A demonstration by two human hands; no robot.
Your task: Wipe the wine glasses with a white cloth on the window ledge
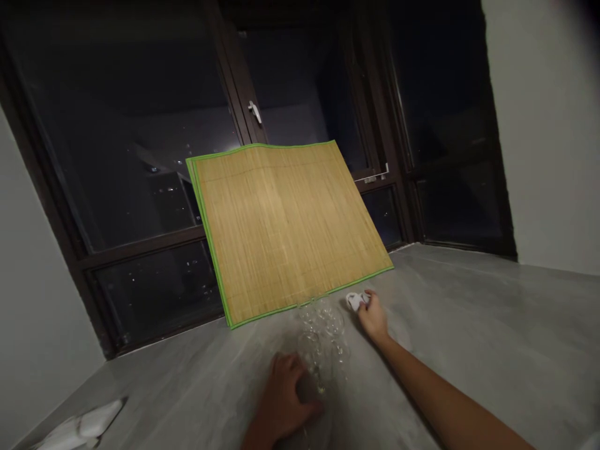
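My right hand (374, 317) is closed, its thumb and fingers pinching a small white object (355, 301) with rounded parts; its exact kind is not clear. Beside it, on the grey surface, lies a tangle of clear, shiny loops (323, 331), perhaps a transparent string or cord. Just in front of this tangle is my left hand (287, 397), slightly blurred, with a gap between its thumb and curved fingers and nothing seen in between. Behind both hands, a bamboo mat (290, 219) with green edging leans upright against the window.
The grey surface (469, 331) reaches to dark-framed windows (131, 244). A white window handle (254, 112) shows above the mat. At the lower left lies a white item (89, 424) with a band or cord across it. A pale wall (548, 137) closes the right side.
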